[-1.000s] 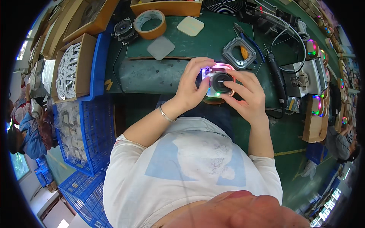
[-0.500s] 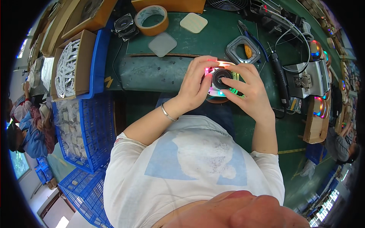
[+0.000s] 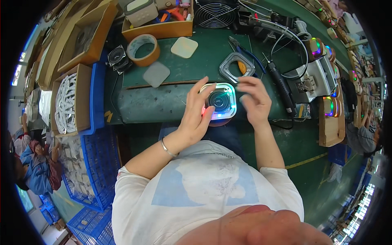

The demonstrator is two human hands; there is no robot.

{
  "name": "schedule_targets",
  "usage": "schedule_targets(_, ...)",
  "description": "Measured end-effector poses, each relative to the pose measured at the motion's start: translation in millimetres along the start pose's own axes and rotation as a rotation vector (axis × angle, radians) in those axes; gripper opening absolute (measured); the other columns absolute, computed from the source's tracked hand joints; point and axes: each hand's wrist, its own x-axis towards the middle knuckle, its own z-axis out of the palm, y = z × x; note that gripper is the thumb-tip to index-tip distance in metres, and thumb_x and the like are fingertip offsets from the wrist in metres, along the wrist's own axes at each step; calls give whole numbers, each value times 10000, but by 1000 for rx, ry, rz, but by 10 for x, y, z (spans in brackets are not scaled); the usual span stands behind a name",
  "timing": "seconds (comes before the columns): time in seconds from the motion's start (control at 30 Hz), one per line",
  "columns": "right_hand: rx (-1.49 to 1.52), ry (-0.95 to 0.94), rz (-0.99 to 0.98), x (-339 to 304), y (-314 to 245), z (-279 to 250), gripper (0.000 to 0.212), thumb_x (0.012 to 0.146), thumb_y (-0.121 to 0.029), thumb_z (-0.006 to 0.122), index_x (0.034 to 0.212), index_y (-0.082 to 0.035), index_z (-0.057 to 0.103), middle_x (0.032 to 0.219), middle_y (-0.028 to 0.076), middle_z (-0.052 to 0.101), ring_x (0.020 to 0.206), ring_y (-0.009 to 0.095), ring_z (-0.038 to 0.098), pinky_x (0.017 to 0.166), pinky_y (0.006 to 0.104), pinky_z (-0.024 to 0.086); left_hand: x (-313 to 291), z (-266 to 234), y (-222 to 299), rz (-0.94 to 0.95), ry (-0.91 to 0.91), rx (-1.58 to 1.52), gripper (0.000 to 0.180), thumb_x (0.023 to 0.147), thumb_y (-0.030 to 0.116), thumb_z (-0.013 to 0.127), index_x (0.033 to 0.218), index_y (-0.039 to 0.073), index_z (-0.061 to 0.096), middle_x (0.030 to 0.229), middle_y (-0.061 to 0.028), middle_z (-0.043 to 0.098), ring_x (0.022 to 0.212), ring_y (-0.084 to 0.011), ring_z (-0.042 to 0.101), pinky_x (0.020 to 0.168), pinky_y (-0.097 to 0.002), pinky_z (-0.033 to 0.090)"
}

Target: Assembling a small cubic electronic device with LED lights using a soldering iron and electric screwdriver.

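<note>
A square speaker (image 3: 221, 102) with a round black cone and a rim glowing white, green and red sits at the front edge of the workbench. My left hand (image 3: 195, 109) grips its left side, the thumb resting on the near corner and the fingers along the far left. Off to its right, my right hand (image 3: 256, 102) is held apart from the speaker with fingers spread and nothing in them, slightly blurred. Just beyond the hands lies a clear square frame (image 3: 225, 68) with a small orange piece inside its opening. Blue-handled pliers (image 3: 254, 57) lie beside that frame.
A corded black tool (image 3: 281, 87) lies right, beside a metal fixture (image 3: 312, 83). Tape (image 3: 152, 56), a grey square pad (image 3: 157, 74), a cream pad (image 3: 184, 47) and a small speaker (image 3: 118, 57) lie left. A carton (image 3: 83, 98) holds white strips; blue crates (image 3: 100, 163) stand below.
My right hand has let go of the speaker and moved off to the right. My left hand stays on its left side. The whole view has shifted a little.
</note>
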Motion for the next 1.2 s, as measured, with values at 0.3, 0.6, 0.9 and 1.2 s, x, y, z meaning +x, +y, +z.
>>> schedule_targets(0.3,204,474,255,-220,542,-70,205,963,-49,510,856,49,655,942,114,636,815,151,588,738,279,469,629,-274,1310,110,-252,-952,243,864,21,534,1099,18,599,1151,-112,550,1027,-233,527,979,-362,402)
schedule_targets(0.6,91,387,143,-106,420,-1,196,953,-14,510,845,84,641,914,131,638,761,145,556,693,258,449,615,179,1120,-86,-338,-1184,221,870,40,535,1079,20,604,1118,-108,566,1008,-226,540,946,-354,419)
schedule_targets(0.9,144,436,125,-103,355,53,190,946,-2,515,843,87,647,896,133,650,756,146,565,686,257,456,551,454,1006,-278,-386,-1333,199,877,62,536,1057,22,609,1080,-105,584,986,-217,555,909,-346,438)
schedule_targets(1.2,153,425,100,-112,369,51,185,941,7,517,843,85,654,896,134,649,744,145,567,685,255,460,591,539,992,-427,-466,-1418,181,884,84,537,1036,24,615,1043,-101,602,964,-209,570,872,-337,457)
